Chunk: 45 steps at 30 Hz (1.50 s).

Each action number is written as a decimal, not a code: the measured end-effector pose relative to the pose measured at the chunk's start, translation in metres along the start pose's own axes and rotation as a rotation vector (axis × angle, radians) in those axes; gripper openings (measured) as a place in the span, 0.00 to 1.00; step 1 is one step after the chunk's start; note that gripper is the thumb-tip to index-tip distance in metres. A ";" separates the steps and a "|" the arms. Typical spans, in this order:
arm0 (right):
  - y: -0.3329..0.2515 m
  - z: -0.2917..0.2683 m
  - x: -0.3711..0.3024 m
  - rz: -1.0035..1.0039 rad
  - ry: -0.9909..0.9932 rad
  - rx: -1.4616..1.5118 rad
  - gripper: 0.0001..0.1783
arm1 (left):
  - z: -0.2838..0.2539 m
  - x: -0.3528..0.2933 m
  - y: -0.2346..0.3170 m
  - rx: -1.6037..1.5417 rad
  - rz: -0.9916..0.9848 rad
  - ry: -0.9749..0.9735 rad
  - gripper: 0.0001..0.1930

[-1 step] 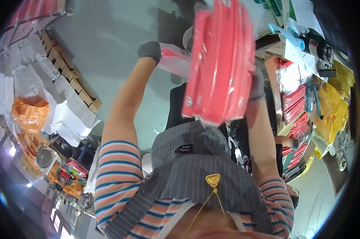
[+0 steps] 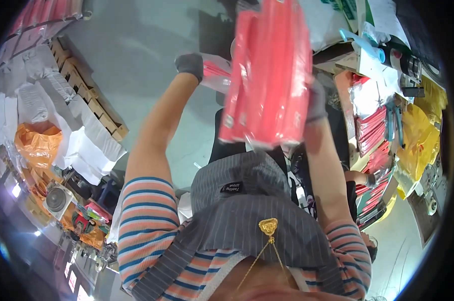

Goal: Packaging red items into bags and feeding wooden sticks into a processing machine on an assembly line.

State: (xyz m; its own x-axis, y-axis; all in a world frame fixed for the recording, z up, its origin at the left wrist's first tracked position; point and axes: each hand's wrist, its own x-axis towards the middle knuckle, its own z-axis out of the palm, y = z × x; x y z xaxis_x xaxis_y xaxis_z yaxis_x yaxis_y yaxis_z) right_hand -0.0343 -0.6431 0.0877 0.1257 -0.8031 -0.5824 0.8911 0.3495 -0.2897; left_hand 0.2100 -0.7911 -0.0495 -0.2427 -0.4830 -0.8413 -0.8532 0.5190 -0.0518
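Note:
My right hand (image 2: 317, 103), in a dark grey glove, grips a thick stack of red plastic-wrapped packets (image 2: 269, 75) by its right side. The stack is held up in front of my apron, and its far end passes out of the picture; most of the fingers are hidden behind it. Farther to the left, my left hand (image 2: 190, 66), also gloved in grey, is closed on the edge of a clear plastic bag (image 2: 216, 72) with something red inside. Part of that bag disappears behind the red stack.
To the right, a workbench carries more red packets (image 2: 371, 130) and a yellow plastic bag (image 2: 418, 135). A co-worker's gloved hand (image 2: 370, 180) rests near them. Cardboard boxes (image 2: 89, 98), white sacks (image 2: 33, 103) and an orange bag (image 2: 37, 143) stand on the left.
The red stack has shifted a little to the left and away from my body, with my right hand following it. My left hand stays nearly in place, still on the clear bag.

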 end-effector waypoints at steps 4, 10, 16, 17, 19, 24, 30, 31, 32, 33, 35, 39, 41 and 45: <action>0.053 -0.014 0.089 -0.142 0.176 -0.313 0.26 | 0.111 0.032 -0.017 0.368 0.046 0.521 0.25; 0.071 -0.004 0.093 -0.507 0.432 -1.532 0.31 | 0.071 -0.057 -0.018 0.230 0.305 1.008 0.50; 0.166 -0.050 0.102 -0.657 0.214 -1.218 0.36 | 0.064 -0.031 -0.045 -0.468 -0.256 0.725 0.12; 0.176 -0.073 0.110 -0.567 0.259 -1.469 0.35 | 0.063 -0.027 -0.053 -0.436 -0.191 0.670 0.13; 0.176 -0.125 0.126 -0.410 0.195 -1.250 0.32 | 0.060 -0.023 -0.055 -0.521 -0.222 0.749 0.16; 0.177 -0.128 0.111 -0.153 0.059 -1.867 0.20 | 0.072 -0.031 -0.013 -0.607 -0.236 0.852 0.21; 0.153 -0.171 0.097 -0.063 0.262 -2.265 0.22 | 0.089 -0.009 -0.075 -0.648 0.054 0.944 0.21; 0.126 -0.155 0.096 0.174 0.378 -1.640 0.26 | 0.085 -0.017 -0.074 -0.616 -0.136 0.801 0.21; 0.118 -0.163 0.089 -0.031 0.049 -1.951 0.28 | 0.065 -0.022 -0.059 -0.519 -0.190 0.707 0.21; 0.103 -0.138 0.068 -0.063 0.019 -2.067 0.26 | 0.079 -0.024 -0.076 -0.585 -0.123 0.843 0.22; 0.044 -0.097 0.022 -0.082 0.063 -2.191 0.25 | 0.068 -0.020 -0.079 -0.535 -0.218 0.737 0.25; -0.058 -0.121 -0.076 -0.491 0.719 -1.343 0.15 | 0.052 -0.027 -0.086 -0.443 -0.240 0.597 0.24; -0.104 -0.248 -0.088 -0.752 0.974 -0.867 0.11 | 0.050 -0.028 -0.090 -0.376 -0.286 0.477 0.25; -0.222 -0.516 -0.282 -0.246 1.957 -1.261 0.10 | 0.031 0.003 -0.012 -0.137 -0.178 0.773 0.32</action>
State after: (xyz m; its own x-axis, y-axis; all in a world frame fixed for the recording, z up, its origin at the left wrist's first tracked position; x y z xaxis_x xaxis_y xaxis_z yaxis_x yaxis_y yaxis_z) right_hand -0.4927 -0.2452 -0.0752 -0.9933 0.1136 -0.0206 0.1154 0.9823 -0.1473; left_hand 0.2335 -0.7769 -0.0677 -0.3056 -0.9279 -0.2133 -0.9462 0.3211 -0.0411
